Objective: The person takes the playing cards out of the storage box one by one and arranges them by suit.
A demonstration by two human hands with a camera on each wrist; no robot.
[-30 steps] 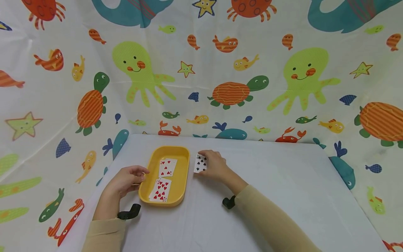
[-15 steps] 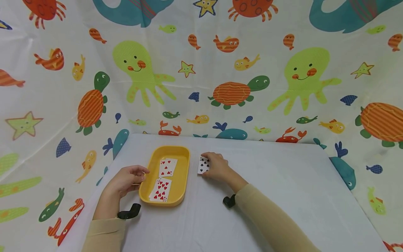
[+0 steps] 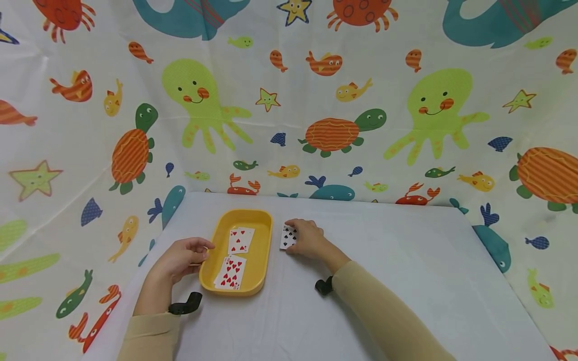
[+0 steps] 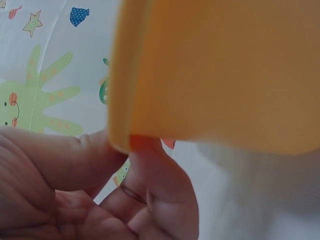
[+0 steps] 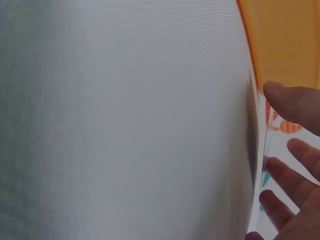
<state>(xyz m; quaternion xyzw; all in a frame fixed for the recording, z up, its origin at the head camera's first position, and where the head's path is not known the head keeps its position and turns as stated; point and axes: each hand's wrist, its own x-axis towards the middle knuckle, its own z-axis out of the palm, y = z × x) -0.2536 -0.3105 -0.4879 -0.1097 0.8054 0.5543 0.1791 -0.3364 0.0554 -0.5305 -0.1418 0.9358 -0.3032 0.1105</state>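
Note:
My left hand pinches the left rim of a yellow plastic tray; in the left wrist view the thumb and a bent finger meet at the rim's edge. To the right of the tray, my right hand holds a playing card with black spades, face up, low over the white table. Its fingers lie at the far edge and its thumb at the near edge, covering the card's right part. The right wrist view shows this card almost edge-on. Inside the tray lie heart cards, with more heart cards overlapping nearer me.
A white cloth covers the table. Behind and at the sides hangs a curtain printed with sea animals. Black straps sit on both wrists, beside beige sleeves.
The right hand and its spade card shifted slightly right, then slightly back left towards the tray. The left hand, the tray and the heart cards stay where they were.

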